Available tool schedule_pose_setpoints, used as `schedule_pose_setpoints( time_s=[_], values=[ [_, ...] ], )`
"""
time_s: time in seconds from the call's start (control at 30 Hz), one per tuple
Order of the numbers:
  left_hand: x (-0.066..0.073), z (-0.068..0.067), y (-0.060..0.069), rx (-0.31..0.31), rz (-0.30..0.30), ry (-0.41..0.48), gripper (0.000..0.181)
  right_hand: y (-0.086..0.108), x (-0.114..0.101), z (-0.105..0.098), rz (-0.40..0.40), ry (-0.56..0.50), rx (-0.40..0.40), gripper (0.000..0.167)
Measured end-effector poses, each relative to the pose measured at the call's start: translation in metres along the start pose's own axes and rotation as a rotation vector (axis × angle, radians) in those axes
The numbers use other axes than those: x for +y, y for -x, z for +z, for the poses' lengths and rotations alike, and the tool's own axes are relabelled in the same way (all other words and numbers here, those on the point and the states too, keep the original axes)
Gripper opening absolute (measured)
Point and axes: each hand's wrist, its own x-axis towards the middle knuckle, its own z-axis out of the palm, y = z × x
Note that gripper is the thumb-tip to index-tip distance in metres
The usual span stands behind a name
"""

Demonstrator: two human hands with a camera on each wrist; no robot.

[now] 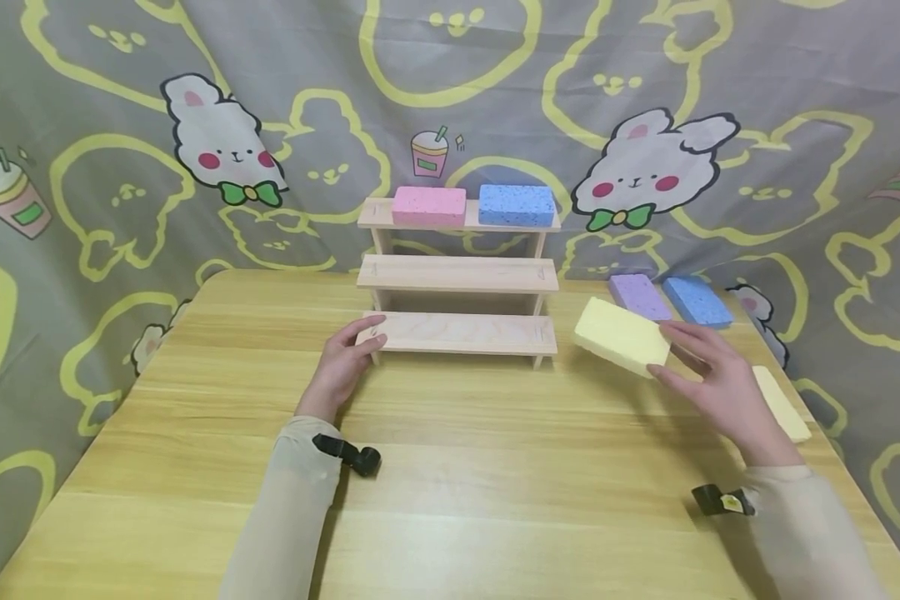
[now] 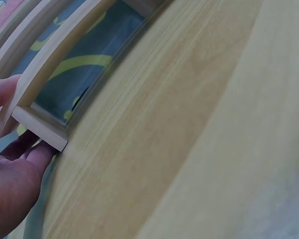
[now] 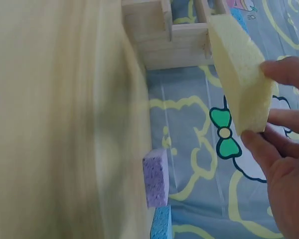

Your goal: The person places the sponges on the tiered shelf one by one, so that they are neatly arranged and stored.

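Observation:
A small three-tier wooden shelf [image 1: 457, 333] stands at the back middle of the table. My left hand [image 1: 341, 367] grips the left end of its lowest step, thumb on top and fingers at the side, as the left wrist view also shows. To the right of the shelf, my right hand [image 1: 720, 387] pinches a yellow sponge [image 1: 621, 333] by its right end, held above the table and tilted. In the right wrist view the sponge [image 3: 239, 74] sits between thumb and fingers. A pink sponge [image 1: 429, 206] and a blue sponge [image 1: 516, 206] lie on the top step.
Behind the held sponge, a purple sponge [image 1: 637, 297] and another blue sponge [image 1: 697, 301] lie at the table's back right. A second yellow sponge [image 1: 782, 406] lies near the right edge, partly behind my right wrist. A patterned grey curtain [image 1: 315, 50] hangs behind the table [image 1: 450, 500].

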Motion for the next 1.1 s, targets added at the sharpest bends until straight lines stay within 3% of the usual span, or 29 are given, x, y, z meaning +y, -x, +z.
schedule_pose_setpoints(
  time_s=[0.27,0.83,1.1],
  values=[
    [-0.002,-0.002,0.000,-0.002,-0.002,-0.005,0.046,-0.013,-0.007,0.008,-0.027,-0.086,-0.081,0.049],
    [0.002,0.001,0.002,0.012,-0.017,-0.010,0.045,-0.036,-0.009,0.025,-0.075,-0.203,-0.091,0.048],
    [0.002,0.001,0.002,0.011,-0.011,-0.007,0.045,-0.037,-0.029,0.028,-0.100,-0.241,-0.089,0.046]
  ],
)
